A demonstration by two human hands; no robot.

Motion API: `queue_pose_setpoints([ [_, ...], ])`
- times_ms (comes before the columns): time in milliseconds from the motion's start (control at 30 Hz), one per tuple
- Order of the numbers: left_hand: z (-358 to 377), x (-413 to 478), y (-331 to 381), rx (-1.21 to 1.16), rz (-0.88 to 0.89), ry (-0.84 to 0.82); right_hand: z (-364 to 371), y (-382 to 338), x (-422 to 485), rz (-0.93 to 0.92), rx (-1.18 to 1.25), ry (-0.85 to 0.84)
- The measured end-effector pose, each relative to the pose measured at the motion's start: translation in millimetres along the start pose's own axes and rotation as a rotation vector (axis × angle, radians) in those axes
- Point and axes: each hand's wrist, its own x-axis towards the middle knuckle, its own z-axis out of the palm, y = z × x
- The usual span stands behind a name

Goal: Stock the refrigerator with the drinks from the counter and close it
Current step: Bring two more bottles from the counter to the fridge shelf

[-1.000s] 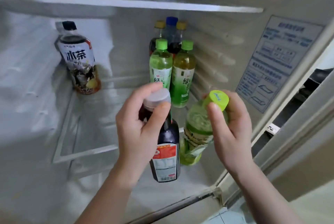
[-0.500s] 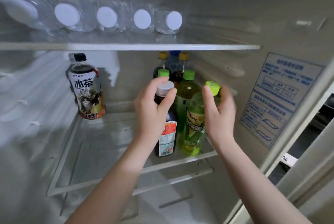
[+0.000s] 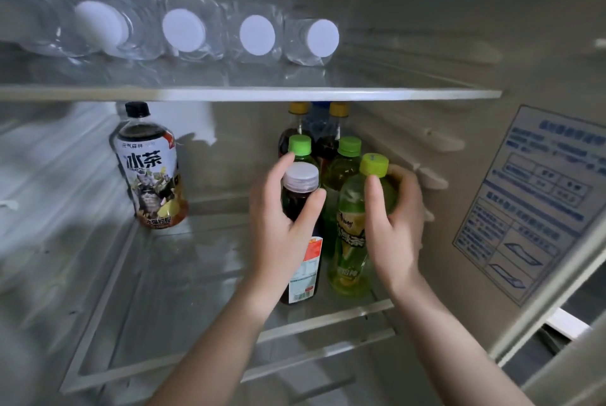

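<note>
The left grip (image 3: pixel 282 231) is clasped round the dark bottle (image 3: pixel 300 190) at the neck, the right grip (image 3: pixel 396 228) round the green bottle (image 3: pixel 351 241) at the shoulder. Both are stood on the shelf (image 3: pixel 183 274), just before the back bottles (image 3: pixel 347 164), and held high, presumably to be kept upright.

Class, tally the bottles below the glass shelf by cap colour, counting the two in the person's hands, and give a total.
Green caps: 3, one on the green bottle in the right hand
Yellow caps: 2
Blue cap: 1
Black cap: 1
White cap: 1, on the dark bottle in the left hand
Total: 8 bottles
</note>
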Motion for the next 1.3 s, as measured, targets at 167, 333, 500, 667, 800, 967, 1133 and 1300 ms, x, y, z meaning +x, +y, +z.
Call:
queue_pose_setpoints([
  [167, 4.5, -32.1, -6.7, -0.177, -0.247, 0.019, 2.0, 33.0, -57.5, 0.079, 0.054, -0.052],
  [333, 12.0, -51.4, -11.5, -0.356, -0.436, 0.093, 15.3, 48.1, -84.3, 0.221, 0.084, -0.083],
  [500, 18.1, -49.8, -10.8, -0.321, -0.414, 0.060, 13.0, 46.5, -74.0, 0.174, 0.105, -0.129],
  [667, 17.0, -49.0, -11.2, -0.288, -0.406, 0.051, 6.2, 36.3, -71.7, 0.178, 0.123, -0.190],
  [800, 10.1, -51.7, -11.9, -0.308, -0.420, -0.018, -6.8, 29.9, -84.2, 0.283, 0.067, -0.232],
  [967, 1.0, -72.7, -18.9, -0.258, -0.412, 0.002, -34.9, 30.5, -121.9, 0.371, -0.058, -0.211],
  [1133, -13.2, -124.2, -14.6, -0.191, -0.108, 0.082, -68.6, 27.2, -158.8, 0.348, -0.179, -0.171],
  [1300, -18.1, -194.2, 5.4, -0.175, 0.059, -0.348, -123.2, 27.0, -216.6, 0.479, -0.244, -0.253],
])
